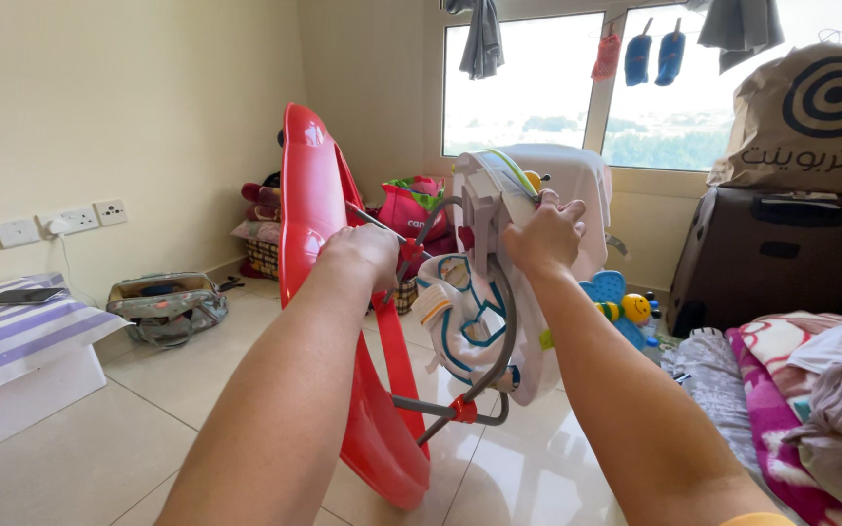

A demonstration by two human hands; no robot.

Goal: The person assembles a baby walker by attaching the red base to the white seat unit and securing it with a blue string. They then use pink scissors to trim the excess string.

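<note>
Both arms are out in front, holding a folded baby bouncer (475, 312) up off the tiled floor (148, 429), mid-room. Left hand (367, 255) is clenched on its grey metal frame by the red plastic slide (314, 224); right hand (543, 234) is clamped over the bouncer's top edge.

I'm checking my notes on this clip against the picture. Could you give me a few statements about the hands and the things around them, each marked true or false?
1. The left hand grips the grey metal frame of a folded baby bouncer. True.
2. The right hand rests on the floor. False: it holds the bouncer's top.
3. A red plastic slide stands beside the bouncer. True.
4. The brown suitcase lies open. False: it is shut, with a paper bag on top.
</note>
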